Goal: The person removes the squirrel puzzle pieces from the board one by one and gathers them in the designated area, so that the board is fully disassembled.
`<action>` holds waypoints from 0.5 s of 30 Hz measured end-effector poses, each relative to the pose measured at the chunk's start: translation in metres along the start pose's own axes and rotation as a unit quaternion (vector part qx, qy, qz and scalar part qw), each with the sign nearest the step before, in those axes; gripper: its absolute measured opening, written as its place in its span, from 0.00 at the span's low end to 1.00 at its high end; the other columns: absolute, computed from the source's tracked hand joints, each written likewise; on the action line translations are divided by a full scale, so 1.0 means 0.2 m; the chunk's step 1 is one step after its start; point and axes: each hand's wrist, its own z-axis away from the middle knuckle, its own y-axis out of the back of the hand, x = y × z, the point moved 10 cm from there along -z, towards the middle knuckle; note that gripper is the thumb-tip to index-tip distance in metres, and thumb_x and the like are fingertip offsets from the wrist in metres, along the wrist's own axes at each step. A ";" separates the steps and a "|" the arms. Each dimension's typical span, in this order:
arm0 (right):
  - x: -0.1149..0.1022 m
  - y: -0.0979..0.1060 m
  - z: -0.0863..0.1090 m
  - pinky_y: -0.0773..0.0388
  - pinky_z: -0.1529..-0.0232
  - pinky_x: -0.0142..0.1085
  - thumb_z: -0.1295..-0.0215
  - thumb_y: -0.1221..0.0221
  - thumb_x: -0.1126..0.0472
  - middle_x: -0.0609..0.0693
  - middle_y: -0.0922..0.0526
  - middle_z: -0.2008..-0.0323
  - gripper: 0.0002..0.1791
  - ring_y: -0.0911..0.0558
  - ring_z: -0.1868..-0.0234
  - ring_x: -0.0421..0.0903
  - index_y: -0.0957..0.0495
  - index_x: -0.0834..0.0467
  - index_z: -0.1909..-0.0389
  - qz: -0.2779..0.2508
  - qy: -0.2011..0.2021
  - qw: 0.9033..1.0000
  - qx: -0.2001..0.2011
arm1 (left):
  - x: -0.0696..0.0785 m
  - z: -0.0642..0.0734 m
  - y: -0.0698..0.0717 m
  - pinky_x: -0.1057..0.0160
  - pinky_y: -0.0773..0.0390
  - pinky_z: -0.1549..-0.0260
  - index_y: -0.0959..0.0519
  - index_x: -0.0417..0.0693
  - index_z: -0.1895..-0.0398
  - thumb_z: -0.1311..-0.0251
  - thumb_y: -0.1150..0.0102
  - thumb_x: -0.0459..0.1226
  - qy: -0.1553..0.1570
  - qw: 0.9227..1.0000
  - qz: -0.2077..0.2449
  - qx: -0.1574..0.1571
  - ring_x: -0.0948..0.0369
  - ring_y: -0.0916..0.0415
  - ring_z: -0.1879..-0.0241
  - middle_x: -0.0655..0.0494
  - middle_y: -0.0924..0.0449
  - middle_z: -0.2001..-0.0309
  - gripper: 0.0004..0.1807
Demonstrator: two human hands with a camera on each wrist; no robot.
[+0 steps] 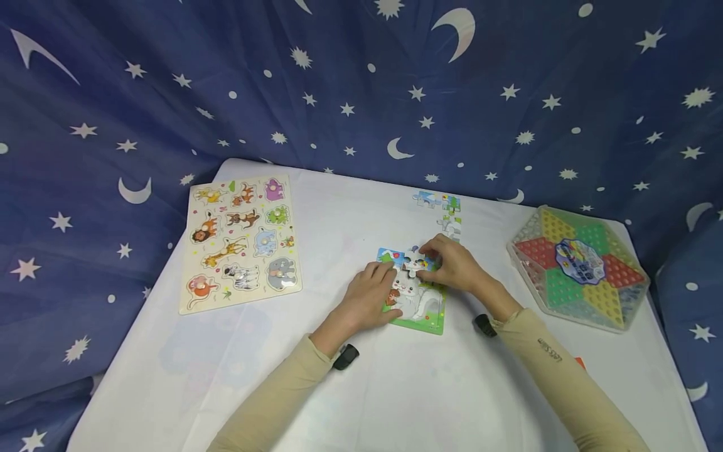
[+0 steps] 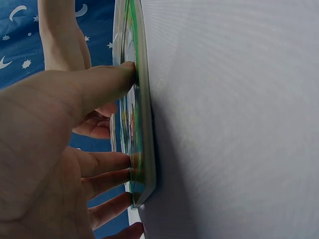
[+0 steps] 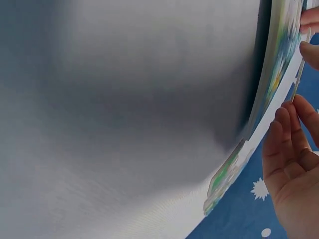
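Note:
A small jigsaw puzzle board [image 1: 420,323] with a white squirrel-like animal on green lies on the table. My left hand [image 1: 368,296] rests over its left side, thumb at the near edge and the other fingertips touching the surface in the left wrist view. Just above the board's upper part, my right hand [image 1: 452,265] pinches a jigsaw piece [image 1: 414,261] printed with a pale animal face. In the right wrist view that piece [image 3: 297,82] is seen edge-on, tilted between thumb and fingers. Part of the picture is hidden by both hands.
Loose jigsaw pieces [image 1: 450,225] lie beyond the board. At left is a wooden animal peg puzzle [image 1: 237,248]. A hexagonal Chinese checkers box [image 1: 578,267] stands at right. A starry blue curtain [image 1: 339,81] hangs behind the white table [image 1: 333,207].

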 end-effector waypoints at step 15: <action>0.11 0.07 -0.10 0.23 0.57 0.45 0.50 0.25 0.59 0.58 0.20 0.60 0.24 0.21 0.59 0.53 0.18 0.66 0.53 -0.025 -0.024 0.999 0.029 | 0.00 0.00 0.00 0.53 0.36 0.36 0.38 0.41 0.28 0.40 0.39 0.59 0.004 1.000 -0.007 0.003 0.51 0.46 0.30 0.47 0.43 0.27 0.44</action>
